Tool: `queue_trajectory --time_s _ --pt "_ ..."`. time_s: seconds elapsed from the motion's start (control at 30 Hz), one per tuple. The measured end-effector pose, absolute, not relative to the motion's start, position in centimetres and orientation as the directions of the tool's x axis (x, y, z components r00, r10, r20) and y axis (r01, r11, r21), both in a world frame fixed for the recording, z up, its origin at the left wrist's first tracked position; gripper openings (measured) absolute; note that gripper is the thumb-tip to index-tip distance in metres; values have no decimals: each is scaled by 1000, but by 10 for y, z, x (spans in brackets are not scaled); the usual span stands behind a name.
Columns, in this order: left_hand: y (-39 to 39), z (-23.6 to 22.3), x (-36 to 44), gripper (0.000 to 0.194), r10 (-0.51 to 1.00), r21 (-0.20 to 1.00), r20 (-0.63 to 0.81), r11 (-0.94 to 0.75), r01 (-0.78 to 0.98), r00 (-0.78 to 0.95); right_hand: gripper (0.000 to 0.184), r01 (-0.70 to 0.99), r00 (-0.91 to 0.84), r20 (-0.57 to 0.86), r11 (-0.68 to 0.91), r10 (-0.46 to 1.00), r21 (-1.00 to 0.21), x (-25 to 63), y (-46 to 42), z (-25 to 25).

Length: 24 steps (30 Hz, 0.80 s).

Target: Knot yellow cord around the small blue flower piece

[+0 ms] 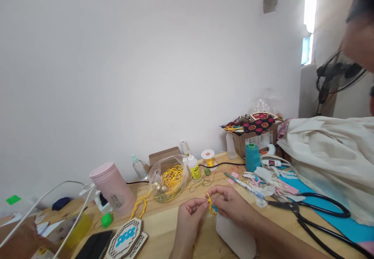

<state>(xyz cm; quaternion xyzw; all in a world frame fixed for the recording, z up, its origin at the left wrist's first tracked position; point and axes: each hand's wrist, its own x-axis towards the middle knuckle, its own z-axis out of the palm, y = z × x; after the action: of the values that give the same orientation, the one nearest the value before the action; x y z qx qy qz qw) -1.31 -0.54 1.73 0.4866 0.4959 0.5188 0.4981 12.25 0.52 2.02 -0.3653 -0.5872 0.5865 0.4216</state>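
Observation:
My left hand (190, 218) pinches a yellow cord (209, 204) between thumb and fingertips. Close beside it, my right hand (233, 205) is closed on the same cord, which is looped between the two hands. A small blue piece (215, 209) shows at the right fingertips, partly covered. Below the right hand lies a whitish rounded flat piece (235, 237); whether the cord joins it I cannot tell. To the left, octagonal wooden plaques (125, 237) with blue flower shapes rest on the table, and a twisted yellow cord (142, 204) runs from them.
Black-handled scissors (295, 208), paper scraps (274, 185), a pen (242, 185) and a teal thread cone (252, 158) lie right. Behind are a glue bottle (193, 167), a cord spool (208, 158) and a bag of yellow cord (172, 177). A pink tumbler (112, 189) and phone (95, 245) stand left.

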Motion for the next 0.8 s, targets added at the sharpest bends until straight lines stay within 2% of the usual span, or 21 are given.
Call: queue_trajectory --time_s 0.1,0.23,0.37,0.6,0.8 --pt "-5 17 -13 19 1000 998 -16 15 -62 -16 18 136 -310 211 263 927 -955 119 5 13" --pt "-4 17 -13 18 1000 998 -21 20 -57 -13 18 378 -282 376 462 883 -802 118 2 8" --pt "-3 16 -13 22 999 999 -25 24 -32 -21 16 479 -296 394 492 870 -727 119 0 8" --pt "-2 15 -13 28 992 990 -112 116 -83 55 19 511 -257 376 455 890 -729 122 2 7" --pt "-4 16 -15 23 991 993 -106 110 -51 80 6 531 -252 397 469 883 -706 123 4 7"
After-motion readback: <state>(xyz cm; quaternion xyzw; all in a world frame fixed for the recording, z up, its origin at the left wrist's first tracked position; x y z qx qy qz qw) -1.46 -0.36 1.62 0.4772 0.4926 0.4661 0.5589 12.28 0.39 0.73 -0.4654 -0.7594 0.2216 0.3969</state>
